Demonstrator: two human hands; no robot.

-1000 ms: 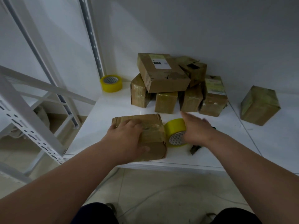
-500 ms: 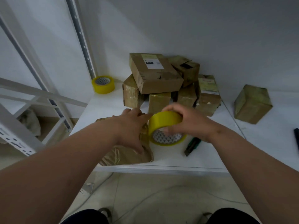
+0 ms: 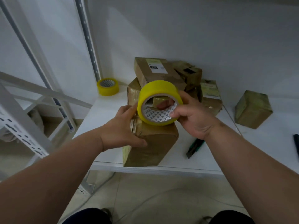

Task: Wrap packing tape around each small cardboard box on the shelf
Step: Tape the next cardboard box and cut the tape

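Head camera looks down at the shelf [image 3: 210, 160], where the right hand [image 3: 192, 117] grips a yellow tape roll [image 3: 159, 102], thumb on its near rim and fingers through the core, lifted just above a brown box [image 3: 152, 146]. The left hand [image 3: 123, 128] is closed on the box's left side, pinning it at the shelf's front edge. To do this step well, I'd say find the loose tape end first, press it flat on the top face, then pull the roll around while the left hand keeps the box from sliding off the edge. The box sits under and between both hands. More boxes [image 3: 163, 73] are heaped toward the back edge, a spare roll [image 3: 108, 86] at the back left corner, a cutter [image 3: 195, 147] just right.
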